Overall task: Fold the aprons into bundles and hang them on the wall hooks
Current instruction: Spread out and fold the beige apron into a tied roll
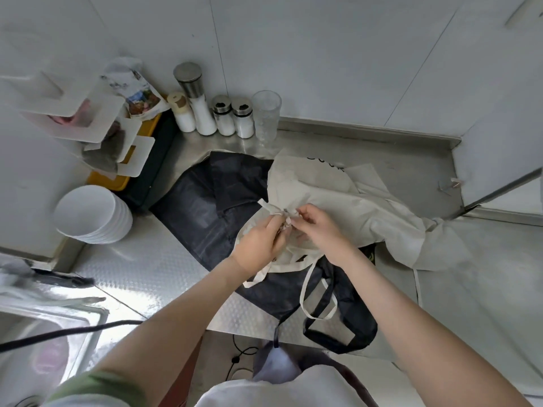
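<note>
Forearms, both bare, reach in from 6 o'clock and meet over the middle of the steel surface (pixel 132 274). The left hand (pixel 258 245) and right hand (pixel 320 230) sit almost touching, and each pinches the cream tie (pixel 286 214) with curled fingers where it bunches into a knot between them.

That tie belongs to the cream apron (pixel 352 201). It lies unfolded, its long axis running from the knot out toward 3 o'clock, so most of the cloth is on the right hand's side. It lies on top of a black apron (pixel 205 207) that spreads toward 9 o'clock and trails a strap over the near edge at 5 o'clock. A cream loop (pixel 317 301) hangs there too.

I would judge the knot has to be dealt with before any folding, and the right hand is better placed to gather the cloth.

Dark lettering (pixel 324 165) shows at the apron's 12 o'clock edge, but a fold cuts it off and I cannot read it. Shakers (pixel 232 118) at 11 o'clock show no legible labels. I see no wall hooks.
</note>
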Motion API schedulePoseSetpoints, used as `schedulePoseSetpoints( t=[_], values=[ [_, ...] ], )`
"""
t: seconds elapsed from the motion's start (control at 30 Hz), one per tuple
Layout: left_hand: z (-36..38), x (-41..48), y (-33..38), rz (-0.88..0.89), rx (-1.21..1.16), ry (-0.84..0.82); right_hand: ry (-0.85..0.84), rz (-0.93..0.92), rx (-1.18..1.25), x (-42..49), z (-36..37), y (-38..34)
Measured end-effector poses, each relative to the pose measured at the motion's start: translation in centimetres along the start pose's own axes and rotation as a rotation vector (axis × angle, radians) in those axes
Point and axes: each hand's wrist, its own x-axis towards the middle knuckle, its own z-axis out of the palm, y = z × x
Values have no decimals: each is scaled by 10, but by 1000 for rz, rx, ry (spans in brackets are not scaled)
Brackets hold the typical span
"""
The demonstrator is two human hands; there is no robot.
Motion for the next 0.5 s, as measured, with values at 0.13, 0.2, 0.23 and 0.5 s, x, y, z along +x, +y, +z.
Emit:
schedulePoseSetpoints(
  t=[0.13,0.2,0.23,0.5],
  values=[
    [-34,14,16,-30,-51,-66,2,-42,-100,1,-1,-33],
    [-45,20,21,-56,-61,-89,39,-57,-239,0,-1,-49],
    [-49,22,22,-65,-79,-89,77,-72,-324,-1,-2,-55],
    [-59,42,62,-102,-305,25,375,-138,-505,-23,-27,-80]
  ],
)
